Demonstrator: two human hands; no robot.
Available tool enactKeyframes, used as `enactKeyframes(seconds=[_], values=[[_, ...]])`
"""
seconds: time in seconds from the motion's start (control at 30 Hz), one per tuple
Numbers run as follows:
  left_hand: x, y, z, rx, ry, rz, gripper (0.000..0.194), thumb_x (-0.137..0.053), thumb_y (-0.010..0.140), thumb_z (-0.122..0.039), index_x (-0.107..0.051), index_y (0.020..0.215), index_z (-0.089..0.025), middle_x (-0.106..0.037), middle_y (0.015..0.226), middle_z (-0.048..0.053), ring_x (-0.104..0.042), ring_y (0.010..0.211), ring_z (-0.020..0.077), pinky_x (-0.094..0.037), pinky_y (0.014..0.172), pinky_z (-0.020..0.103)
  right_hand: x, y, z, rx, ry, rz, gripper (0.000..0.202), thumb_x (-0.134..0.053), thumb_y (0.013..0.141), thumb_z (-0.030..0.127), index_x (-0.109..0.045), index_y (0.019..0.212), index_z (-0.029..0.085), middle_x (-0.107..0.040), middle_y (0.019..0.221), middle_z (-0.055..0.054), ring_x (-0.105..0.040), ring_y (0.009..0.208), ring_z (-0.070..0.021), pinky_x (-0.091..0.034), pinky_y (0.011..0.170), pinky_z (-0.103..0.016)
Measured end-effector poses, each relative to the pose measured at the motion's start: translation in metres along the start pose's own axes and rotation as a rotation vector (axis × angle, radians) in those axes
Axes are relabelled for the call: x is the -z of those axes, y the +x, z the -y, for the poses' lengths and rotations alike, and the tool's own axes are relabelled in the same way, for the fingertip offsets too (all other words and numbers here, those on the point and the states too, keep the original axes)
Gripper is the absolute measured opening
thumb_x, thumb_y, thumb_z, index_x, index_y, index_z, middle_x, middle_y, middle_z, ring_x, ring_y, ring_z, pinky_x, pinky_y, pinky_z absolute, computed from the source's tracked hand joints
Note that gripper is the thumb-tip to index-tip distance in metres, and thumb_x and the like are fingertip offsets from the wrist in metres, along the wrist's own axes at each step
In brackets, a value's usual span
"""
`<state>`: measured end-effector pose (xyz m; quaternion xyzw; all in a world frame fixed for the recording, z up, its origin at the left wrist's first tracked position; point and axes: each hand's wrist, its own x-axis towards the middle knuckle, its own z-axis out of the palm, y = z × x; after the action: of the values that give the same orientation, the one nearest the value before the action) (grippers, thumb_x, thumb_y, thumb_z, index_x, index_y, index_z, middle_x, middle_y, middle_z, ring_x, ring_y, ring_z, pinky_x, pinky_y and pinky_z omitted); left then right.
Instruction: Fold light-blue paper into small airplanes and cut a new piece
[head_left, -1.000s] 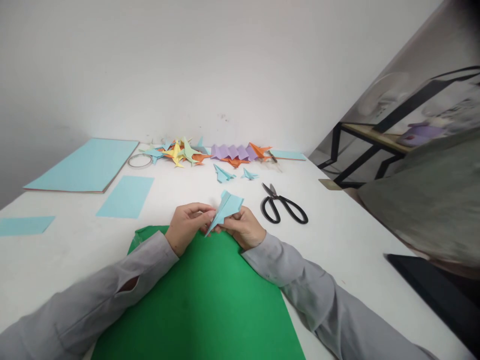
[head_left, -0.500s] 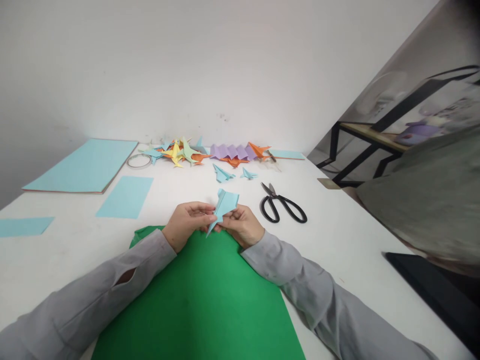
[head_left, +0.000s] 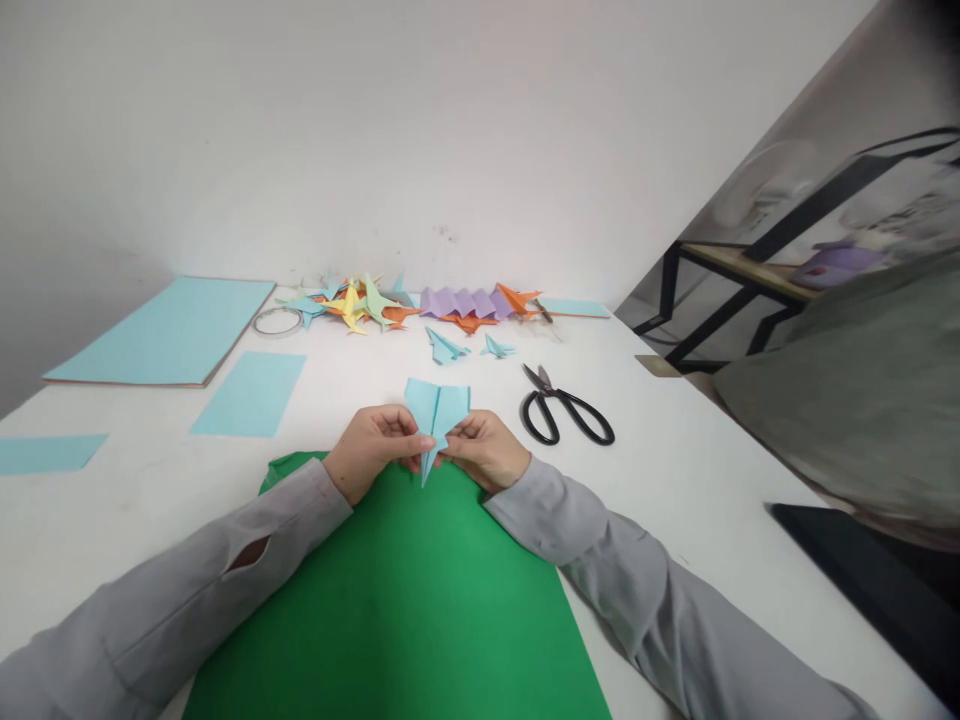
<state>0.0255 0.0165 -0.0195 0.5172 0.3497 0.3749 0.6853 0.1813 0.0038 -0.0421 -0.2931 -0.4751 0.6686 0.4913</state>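
Between my two hands is a light-blue folded paper plane [head_left: 450, 404], its narrow point turned toward me and its wide end away. My left hand [head_left: 377, 445] pinches it near the point, thumb on top. On the other side my right hand [head_left: 486, 450] grips its right edge, with some fingertips hidden behind the paper. Both hands are over the far edge of a green sheet [head_left: 405, 600]. Beyond them lie two small blue folded planes [head_left: 447, 347]. To the right rest black-handled scissors [head_left: 564, 405], blades pointing away.
Blue sheets lie at the left: a large stack [head_left: 165, 330], a rectangle [head_left: 251, 395] and a strip [head_left: 52, 453]. Along the wall are colourful folded paper figures [head_left: 371, 305], a purple pleated paper [head_left: 461, 303] and a roll of tape [head_left: 277, 321]. A dark flat object [head_left: 862, 590] sits at the right edge.
The paper plane has been opened out and turned, so both wings and the centre crease now face me. My hands have barely moved.
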Motion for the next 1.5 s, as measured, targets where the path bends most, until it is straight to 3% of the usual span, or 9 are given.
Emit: enactKeyframes(seconds=[0.2,0.37,0.57,1.23,1.5], values=[[0.0017,0.0000,-0.0006,0.043,-0.003,-0.032,0.025,-0.078,0.050,-0.023,-0.056,0.051,-0.011,-0.062,0.048,0.002,-0.055,0.042,0.0102,-0.045,0.042,0.022,0.0005,-0.0009,0.0015,-0.015,0.016,0.055,0.023,-0.076,0.058,0.030,-0.066,0.069,0.014,-0.063,0.056,0.000,-0.056,0.052,-0.0107,-0.043,0.052,-0.022],[0.0009,-0.0013,-0.0038,0.061,-0.076,0.014,0.020,-0.073,0.058,-0.026,-0.061,0.053,-0.011,-0.062,0.050,0.003,-0.057,0.046,0.0107,-0.046,0.044,0.021,0.0005,-0.0004,0.0018,0.013,-0.022,0.102,0.022,-0.074,0.062,0.033,-0.065,0.069,0.014,-0.061,0.057,0.000,-0.054,0.052,-0.0099,-0.042,0.053,-0.022],[0.0004,-0.0003,-0.0012,-0.018,0.023,-0.017,0.022,-0.078,0.050,-0.019,-0.057,0.052,-0.012,-0.061,0.045,0.000,-0.053,0.038,0.0089,-0.044,0.040,0.020,0.0028,0.0007,0.0007,0.060,-0.062,0.174,0.018,-0.069,0.068,0.031,-0.065,0.072,0.014,-0.061,0.060,0.000,-0.054,0.056,-0.0097,-0.043,0.055,-0.021],[-0.0012,0.0010,0.0008,-0.056,0.135,-0.042,0.028,-0.077,0.052,-0.026,-0.053,0.053,-0.013,-0.059,0.043,-0.002,-0.053,0.036,0.0092,-0.042,0.038,0.020,0.0027,0.0009,-0.0015,0.076,-0.052,0.078,0.015,-0.073,0.063,0.025,-0.065,0.069,0.014,-0.062,0.057,0.001,-0.055,0.051,-0.0089,-0.044,0.053,-0.020],[0.0026,0.0004,0.0005,-0.024,0.121,0.064,0.028,-0.076,0.054,-0.026,-0.051,0.050,-0.013,-0.062,0.046,0.001,-0.053,0.037,0.0094,-0.043,0.039,0.021,0.0046,-0.0005,0.0009,0.010,-0.133,0.117,0.012,-0.072,0.060,0.019,-0.065,0.068,0.013,-0.062,0.055,0.001,-0.056,0.050,-0.0091,-0.044,0.051,-0.020]])
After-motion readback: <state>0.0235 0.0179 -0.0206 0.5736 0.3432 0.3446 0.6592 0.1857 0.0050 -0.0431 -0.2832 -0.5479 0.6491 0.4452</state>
